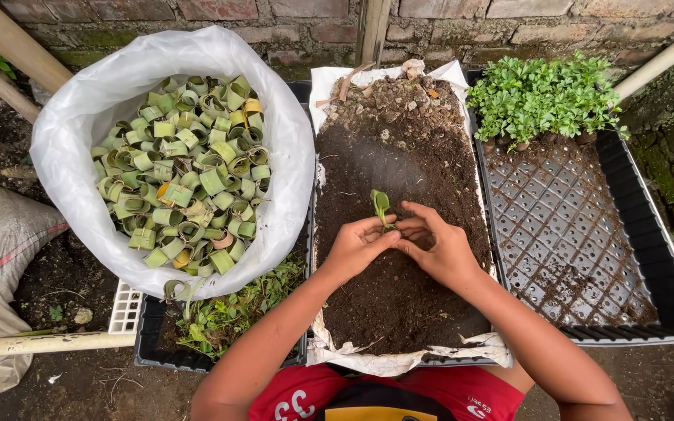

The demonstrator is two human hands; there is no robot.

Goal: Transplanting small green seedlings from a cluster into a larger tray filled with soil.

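Where the fingertips (pixel 396 231) of both hands meet, they are pinched shut around a tiny green seedling (pixel 381 204), and its two little leaves stick up above them. The left hand (pixel 355 248) comes in from one side and the right hand (pixel 440 249) from the other, and they touch each other at the stem. I cannot see the roots, because the fingers hide them. The plant is held just above the dark soil (pixel 399 296) in the middle tray (pixel 399 363), which is lined with white plastic. To the left sits a big white bag (pixel 68 140) full of curled green leaf rings (pixel 185 168). Below it is a small tray with loose weeds (pixel 224 316). To the right is a black tray (pixel 649 257) with a grid floor, mostly bare, and a bunch of baby plants (pixel 540 93) packed at its far end. A brick wall (pixel 446 23) stands behind it all. I think the stem could snap if the fingers squeeze too hard, since it looks so thin. The leaves might also bend or tear if soil is pushed against them.
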